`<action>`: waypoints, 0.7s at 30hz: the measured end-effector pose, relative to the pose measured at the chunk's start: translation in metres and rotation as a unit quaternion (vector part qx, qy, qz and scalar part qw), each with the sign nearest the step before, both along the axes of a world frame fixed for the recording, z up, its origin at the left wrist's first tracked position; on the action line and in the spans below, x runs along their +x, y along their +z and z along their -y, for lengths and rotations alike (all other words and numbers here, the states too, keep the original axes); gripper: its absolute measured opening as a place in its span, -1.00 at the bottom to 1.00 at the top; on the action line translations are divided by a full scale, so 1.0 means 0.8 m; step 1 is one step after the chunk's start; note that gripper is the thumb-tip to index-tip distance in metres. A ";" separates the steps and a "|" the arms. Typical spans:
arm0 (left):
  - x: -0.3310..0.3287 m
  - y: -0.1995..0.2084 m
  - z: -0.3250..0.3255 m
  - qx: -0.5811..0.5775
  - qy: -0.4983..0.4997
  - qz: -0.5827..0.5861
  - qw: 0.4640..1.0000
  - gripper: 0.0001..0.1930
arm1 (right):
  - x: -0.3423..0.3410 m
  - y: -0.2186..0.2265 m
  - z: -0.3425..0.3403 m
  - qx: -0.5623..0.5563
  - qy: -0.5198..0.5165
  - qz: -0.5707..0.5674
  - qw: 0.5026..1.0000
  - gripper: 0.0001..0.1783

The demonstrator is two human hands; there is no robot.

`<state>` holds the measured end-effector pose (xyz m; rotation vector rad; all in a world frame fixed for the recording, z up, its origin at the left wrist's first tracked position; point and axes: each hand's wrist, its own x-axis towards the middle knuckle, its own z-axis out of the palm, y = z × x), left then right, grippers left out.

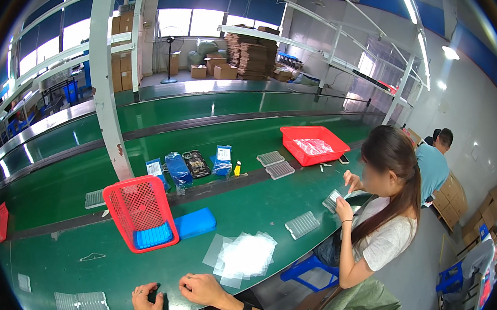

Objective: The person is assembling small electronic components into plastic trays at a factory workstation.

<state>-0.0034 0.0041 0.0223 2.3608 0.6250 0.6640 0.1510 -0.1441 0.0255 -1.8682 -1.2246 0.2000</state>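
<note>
At the near table edge rests my left hand (pixel 147 302), its fingers loosely curled and the thumb apart from them. A small dark patch shows beside its fingers; I cannot tell what it is. My right hand (pixel 201 289) lies to its right, fingers bent inward, with nothing visible in them. A black band circles the right wrist. Just beyond my right hand is a loose pile of clear plastic sheets (pixel 244 255). Clear ribbed plastic trays (pixel 82 303) lie left of my left hand. A red basket (pixel 168 230) with blue ribbed pieces (pixel 153 236) stands tilted farther off.
A blue case (pixel 195 223) lies beside the basket. To the right, a seated co-worker (pixel 380 210) handles a clear tray (pixel 332 200); another tray (pixel 302 224) lies nearby. Farther back are a red bin (pixel 314 145) and blue packets (pixel 178 170). A white post (pixel 110 88) rises at left.
</note>
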 end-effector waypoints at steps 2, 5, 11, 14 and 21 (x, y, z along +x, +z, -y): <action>0.000 0.000 0.000 -0.006 0.000 -0.005 1.000 -0.69 | 0.000 -0.002 -0.001 0.007 -0.001 0.003 1.000 -0.87; 0.000 -0.001 -0.001 -0.015 -0.003 -0.010 1.000 -0.70 | 0.000 0.001 0.000 0.009 -0.001 0.004 1.000 -0.88; 0.000 0.002 -0.001 -0.004 -0.005 -0.010 1.000 -0.69 | 0.002 -0.002 -0.001 0.008 0.002 0.011 1.000 -0.89; 0.001 0.003 0.001 0.001 -0.001 -0.012 1.000 -0.70 | 0.002 -0.006 -0.001 0.018 0.000 0.024 1.000 -0.89; 0.000 0.002 0.000 0.018 0.001 -0.013 1.000 -0.70 | 0.001 0.003 0.000 -0.005 0.005 -0.002 1.000 -0.87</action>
